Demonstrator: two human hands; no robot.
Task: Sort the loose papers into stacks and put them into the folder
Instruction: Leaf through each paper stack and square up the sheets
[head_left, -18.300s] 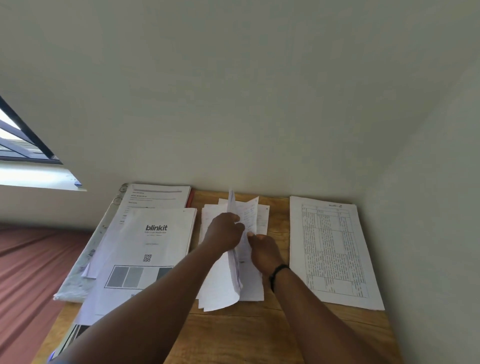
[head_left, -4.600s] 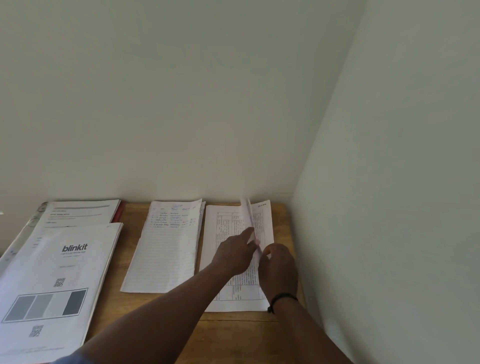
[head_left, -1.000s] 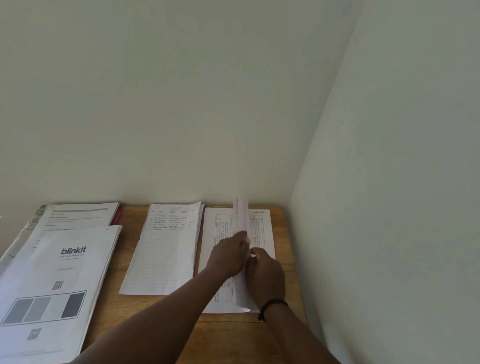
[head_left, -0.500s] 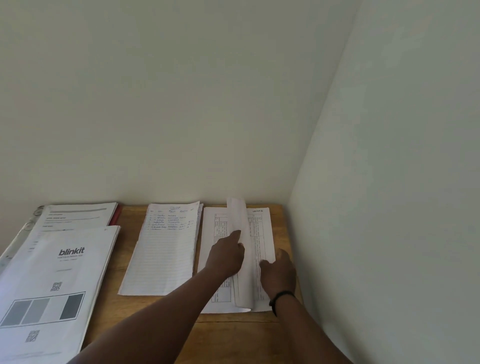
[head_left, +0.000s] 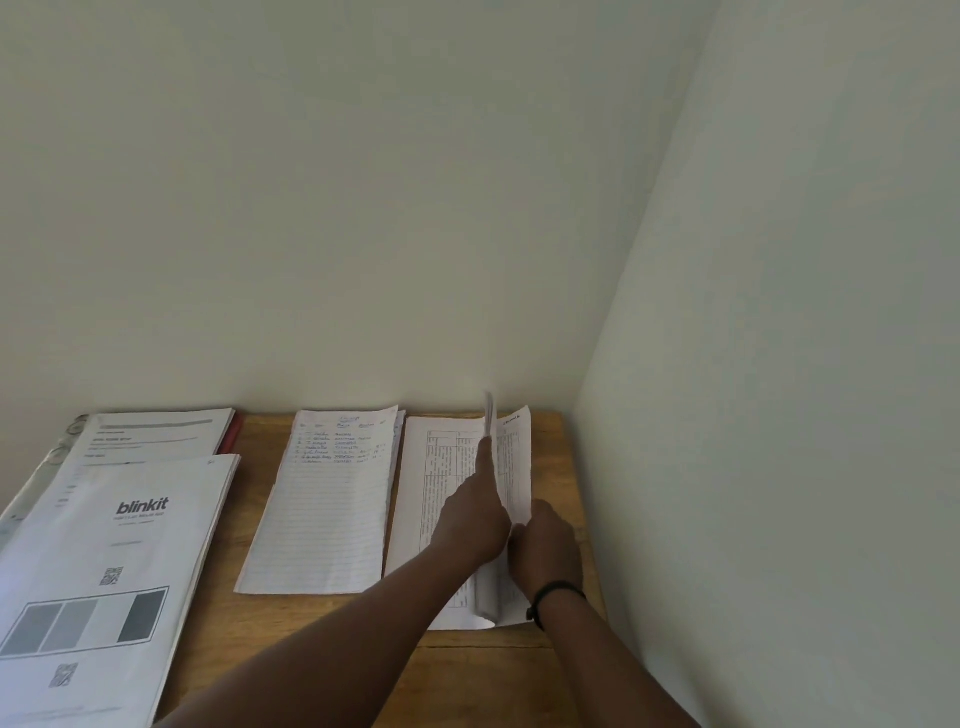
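The left hand (head_left: 475, 525) points its index finger along raised sheets of the printed-table stack (head_left: 441, 499), propping them upright; half a second ago they curled lower. The right hand (head_left: 545, 545) pinches those sheets' near edge, having moved in from the stack's right side. A lined stack (head_left: 327, 509) lies just left. The folder (head_left: 31, 493), far left, lies under the blinkit papers (head_left: 119, 561).

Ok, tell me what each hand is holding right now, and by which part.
Both hands work the table-printed stack. The left hand props lifted sheets upright along their face; the right hand grips their lower right edge.
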